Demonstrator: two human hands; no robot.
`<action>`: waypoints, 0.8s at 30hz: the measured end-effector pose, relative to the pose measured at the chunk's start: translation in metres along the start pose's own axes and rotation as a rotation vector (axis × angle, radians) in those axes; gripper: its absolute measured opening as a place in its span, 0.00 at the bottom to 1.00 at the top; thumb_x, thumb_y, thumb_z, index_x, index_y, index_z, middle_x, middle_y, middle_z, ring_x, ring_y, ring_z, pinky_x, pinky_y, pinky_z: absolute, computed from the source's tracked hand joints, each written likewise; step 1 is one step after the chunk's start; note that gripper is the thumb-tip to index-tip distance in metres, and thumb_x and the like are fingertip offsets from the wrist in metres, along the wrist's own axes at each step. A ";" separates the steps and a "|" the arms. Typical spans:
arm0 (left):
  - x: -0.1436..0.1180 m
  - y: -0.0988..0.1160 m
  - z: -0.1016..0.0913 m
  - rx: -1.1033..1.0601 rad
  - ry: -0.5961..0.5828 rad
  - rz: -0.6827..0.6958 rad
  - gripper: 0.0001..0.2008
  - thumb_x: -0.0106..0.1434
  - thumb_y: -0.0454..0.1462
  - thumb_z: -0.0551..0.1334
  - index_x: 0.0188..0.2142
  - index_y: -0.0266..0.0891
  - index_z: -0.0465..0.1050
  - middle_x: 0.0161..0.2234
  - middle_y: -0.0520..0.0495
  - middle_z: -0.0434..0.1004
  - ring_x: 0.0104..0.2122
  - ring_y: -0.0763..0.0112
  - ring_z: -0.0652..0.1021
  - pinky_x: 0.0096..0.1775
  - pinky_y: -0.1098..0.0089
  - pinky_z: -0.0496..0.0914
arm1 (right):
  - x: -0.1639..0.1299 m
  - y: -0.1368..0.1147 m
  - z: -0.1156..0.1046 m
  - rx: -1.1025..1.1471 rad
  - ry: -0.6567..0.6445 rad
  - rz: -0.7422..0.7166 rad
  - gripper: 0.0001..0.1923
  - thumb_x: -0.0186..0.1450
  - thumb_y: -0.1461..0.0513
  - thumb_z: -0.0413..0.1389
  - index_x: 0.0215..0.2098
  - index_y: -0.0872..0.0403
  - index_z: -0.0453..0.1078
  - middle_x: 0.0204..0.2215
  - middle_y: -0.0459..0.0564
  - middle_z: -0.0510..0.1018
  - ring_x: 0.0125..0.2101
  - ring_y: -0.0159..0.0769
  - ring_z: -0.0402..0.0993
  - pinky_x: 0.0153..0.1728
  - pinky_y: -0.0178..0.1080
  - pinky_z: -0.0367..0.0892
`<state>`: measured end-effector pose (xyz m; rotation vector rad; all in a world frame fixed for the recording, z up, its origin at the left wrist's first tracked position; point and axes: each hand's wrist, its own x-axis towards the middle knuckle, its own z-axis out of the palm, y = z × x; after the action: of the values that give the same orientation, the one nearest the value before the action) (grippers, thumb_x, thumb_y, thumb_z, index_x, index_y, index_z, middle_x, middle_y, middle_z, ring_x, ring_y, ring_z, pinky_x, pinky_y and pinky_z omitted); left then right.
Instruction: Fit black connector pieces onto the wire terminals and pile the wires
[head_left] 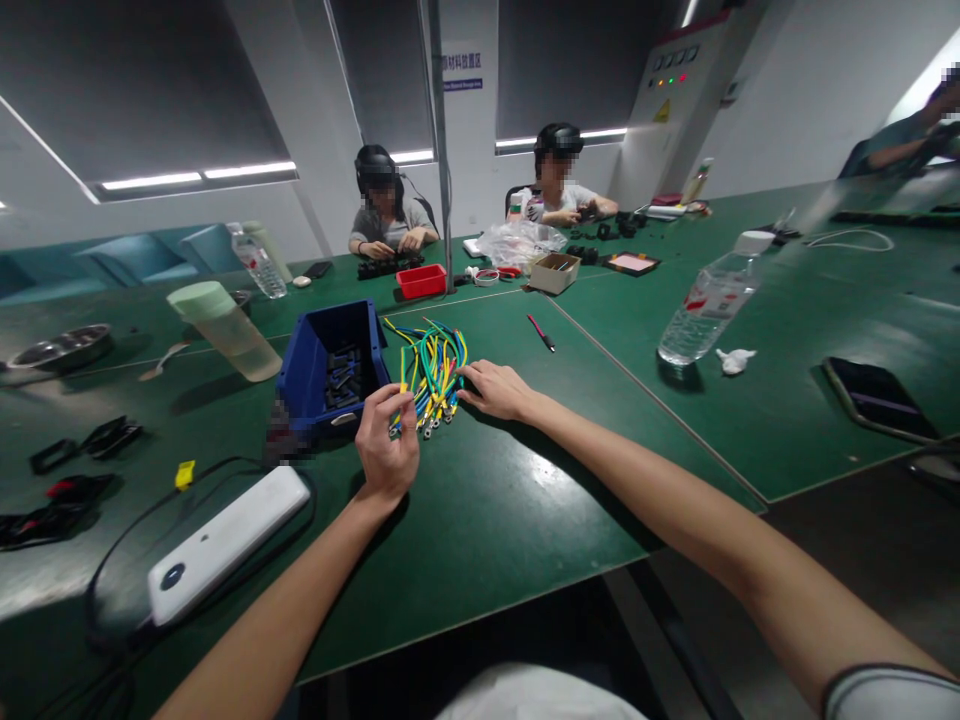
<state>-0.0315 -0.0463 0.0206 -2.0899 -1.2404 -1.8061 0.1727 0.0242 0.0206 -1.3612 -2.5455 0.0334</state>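
A bundle of short green-and-yellow wires [433, 372] with metal ring ends lies on the green table [480, 510] in front of me. My left hand [386, 445] is raised just in front of the bundle, its fingers pinched on one wire end. My right hand [496, 388] rests flat on the table at the right edge of the bundle, fingertips touching the wires. A blue bin [331, 372] with small dark parts stands directly left of the wires.
A white power bank [225, 540] with a black cable lies near left. A tipped plastic cup [225, 330], water bottles [709, 305], a phone [877, 398], a red tray [421, 281] and a cardboard box [555, 271] stand around. Two people work across the table.
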 end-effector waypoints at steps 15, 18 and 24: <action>0.000 0.006 -0.004 -0.014 0.053 0.057 0.08 0.61 0.30 0.59 0.41 0.40 0.69 0.42 0.45 0.72 0.42 0.69 0.75 0.44 0.65 0.70 | 0.001 0.006 0.001 0.068 0.120 0.025 0.18 0.69 0.54 0.44 0.48 0.55 0.68 0.40 0.56 0.77 0.40 0.39 0.72 0.39 0.36 0.60; -0.002 0.008 -0.004 -0.025 -0.014 0.097 0.09 0.61 0.30 0.59 0.41 0.41 0.70 0.43 0.45 0.72 0.43 0.68 0.75 0.45 0.64 0.70 | 0.000 -0.001 0.001 0.237 0.192 -0.012 0.18 0.69 0.54 0.43 0.45 0.55 0.70 0.37 0.53 0.78 0.37 0.36 0.73 0.38 0.35 0.60; -0.003 0.008 0.001 -0.053 -0.263 0.097 0.09 0.62 0.31 0.57 0.41 0.42 0.70 0.43 0.44 0.72 0.44 0.67 0.75 0.45 0.63 0.71 | -0.006 -0.031 -0.003 0.673 0.271 -0.138 0.21 0.69 0.52 0.42 0.44 0.57 0.70 0.25 0.46 0.74 0.26 0.31 0.69 0.31 0.33 0.61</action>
<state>-0.0257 -0.0528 0.0210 -2.4341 -1.1320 -1.5806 0.1511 0.0010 0.0261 -0.8569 -2.1020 0.5801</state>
